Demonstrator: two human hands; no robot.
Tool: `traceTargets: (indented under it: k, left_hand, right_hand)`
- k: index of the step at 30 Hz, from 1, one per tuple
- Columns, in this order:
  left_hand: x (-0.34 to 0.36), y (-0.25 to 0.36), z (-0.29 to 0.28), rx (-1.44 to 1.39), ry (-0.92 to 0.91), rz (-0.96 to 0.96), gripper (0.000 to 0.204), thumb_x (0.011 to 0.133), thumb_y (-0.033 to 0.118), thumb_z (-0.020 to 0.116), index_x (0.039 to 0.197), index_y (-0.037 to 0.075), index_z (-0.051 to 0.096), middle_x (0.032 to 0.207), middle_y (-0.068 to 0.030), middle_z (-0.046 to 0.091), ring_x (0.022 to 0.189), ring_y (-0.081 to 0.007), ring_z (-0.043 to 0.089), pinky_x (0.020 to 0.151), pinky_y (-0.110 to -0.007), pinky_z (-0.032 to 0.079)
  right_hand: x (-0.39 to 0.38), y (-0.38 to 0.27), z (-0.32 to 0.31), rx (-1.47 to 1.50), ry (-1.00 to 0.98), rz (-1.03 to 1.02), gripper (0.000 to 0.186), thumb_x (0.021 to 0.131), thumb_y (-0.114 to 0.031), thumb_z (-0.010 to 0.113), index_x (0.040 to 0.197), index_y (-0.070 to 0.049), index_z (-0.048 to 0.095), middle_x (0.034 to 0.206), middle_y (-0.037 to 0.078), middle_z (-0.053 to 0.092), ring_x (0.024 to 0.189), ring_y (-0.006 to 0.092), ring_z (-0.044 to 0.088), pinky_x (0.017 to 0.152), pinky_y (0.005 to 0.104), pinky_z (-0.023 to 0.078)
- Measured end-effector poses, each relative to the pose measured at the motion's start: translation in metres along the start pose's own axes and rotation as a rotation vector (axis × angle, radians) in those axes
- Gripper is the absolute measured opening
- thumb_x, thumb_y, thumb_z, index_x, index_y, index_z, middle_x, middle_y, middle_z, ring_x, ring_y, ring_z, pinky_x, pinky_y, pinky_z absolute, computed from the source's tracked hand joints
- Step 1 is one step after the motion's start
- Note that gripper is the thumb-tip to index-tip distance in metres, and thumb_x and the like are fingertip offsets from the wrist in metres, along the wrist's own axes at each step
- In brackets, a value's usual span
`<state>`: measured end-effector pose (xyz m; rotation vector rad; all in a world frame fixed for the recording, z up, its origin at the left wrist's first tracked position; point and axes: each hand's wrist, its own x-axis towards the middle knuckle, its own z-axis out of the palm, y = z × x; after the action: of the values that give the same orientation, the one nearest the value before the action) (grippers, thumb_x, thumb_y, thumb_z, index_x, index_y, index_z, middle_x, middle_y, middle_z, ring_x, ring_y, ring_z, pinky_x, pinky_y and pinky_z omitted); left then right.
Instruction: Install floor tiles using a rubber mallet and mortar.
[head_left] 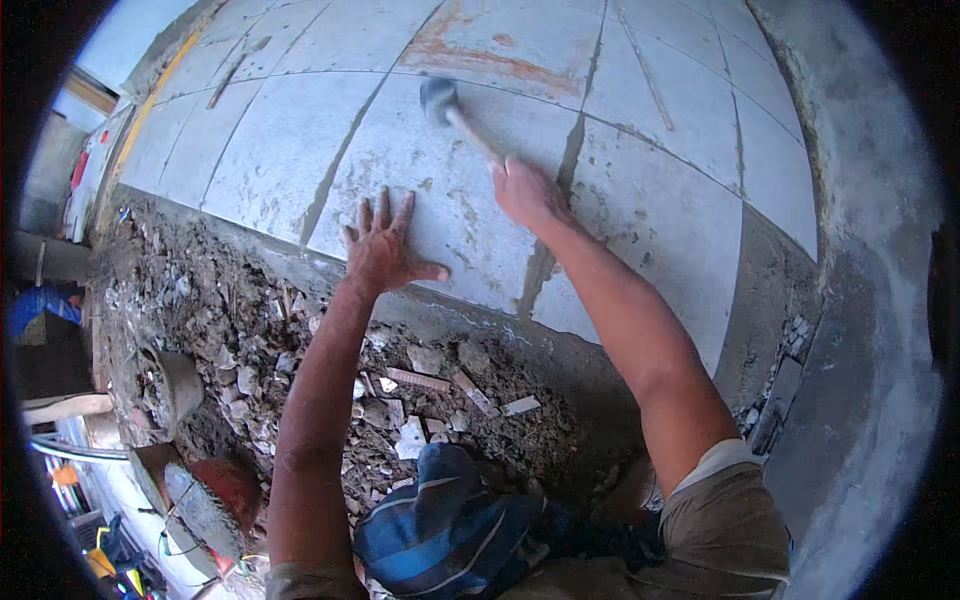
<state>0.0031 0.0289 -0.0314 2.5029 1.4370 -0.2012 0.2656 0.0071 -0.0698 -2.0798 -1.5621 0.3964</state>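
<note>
My right hand [530, 194] is closed around the wooden handle of a mallet [438, 101]. The mallet's dark head, slightly blurred, is over the far part of a smudged pale floor tile [465, 235]; whether it touches the surface I cannot tell. On the near left part of the same tile my left hand [380, 245] lies flat, its fingers spread and nothing in it. Grey mortar-coloured gaps run between this tile and its neighbours, including the tile [655, 225] to the right.
Broken rubble and dirt [235, 330] border the tiles on the near side. A bucket [178, 390] stands at the left. A long-handled tool [238, 72] and a thin strip [645, 65] lie on farther tiles. A grey wall [870, 200] rises on the right.
</note>
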Motion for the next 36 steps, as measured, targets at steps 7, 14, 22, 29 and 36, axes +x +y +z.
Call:
traceTargets:
  k: [7,14,22,29,36]
  left_hand:
    - [-0.005,-0.020,-0.006,0.033,-0.021,-0.036,0.154,0.038,0.087,0.081,0.164,0.024,0.021,0.171,-0.0188,0.011,0.154,-0.0504,0.010,0.114,-0.078,0.017]
    - [-0.002,-0.014,0.000,0.037,-0.037,-0.031,0.155,0.038,0.091,0.076,0.165,0.025,0.017,0.171,-0.0178,0.010,0.155,-0.0474,0.009,0.116,-0.076,0.014]
    - [-0.007,-0.019,-0.006,0.027,-0.030,-0.037,0.153,0.040,0.090,0.078,0.165,0.025,0.018,0.171,-0.0174,0.010,0.155,-0.0474,0.009,0.116,-0.076,0.014]
    - [-0.006,-0.011,-0.004,0.020,-0.049,-0.041,0.152,0.041,0.087,0.080,0.165,0.024,0.017,0.171,-0.0172,0.010,0.156,-0.0471,0.009,0.116,-0.076,0.015]
    - [-0.004,-0.017,-0.006,0.027,-0.051,-0.043,0.152,0.042,0.088,0.078,0.165,0.024,0.016,0.171,-0.0173,0.009,0.156,-0.0474,0.008,0.116,-0.076,0.015]
  right_hand:
    - [0.041,-0.054,0.001,0.089,0.055,0.079,0.042,0.104,-0.043,0.045,0.105,-0.004,0.061,0.104,0.029,0.069,0.099,0.0498,0.066,0.085,0.0600,0.050]
    - [0.038,-0.021,-0.003,-0.036,-0.034,0.147,0.048,0.105,-0.046,0.041,0.113,-0.003,0.061,0.108,0.028,0.070,0.104,0.0492,0.066,0.091,0.0576,0.051]
    - [-0.034,0.025,-0.038,-0.109,0.075,0.168,0.048,0.106,-0.044,0.040,0.105,-0.001,0.061,0.107,0.027,0.070,0.102,0.0495,0.066,0.089,0.0587,0.050]
    - [0.000,0.041,-0.032,-0.110,0.012,0.152,0.048,0.106,-0.043,0.041,0.107,-0.001,0.063,0.108,0.029,0.069,0.101,0.0512,0.065,0.090,0.0586,0.050]
    - [-0.034,0.036,-0.037,-0.082,0.033,0.204,0.050,0.106,-0.045,0.041,0.109,0.000,0.064,0.108,0.031,0.068,0.104,0.0511,0.064,0.090,0.0585,0.050]
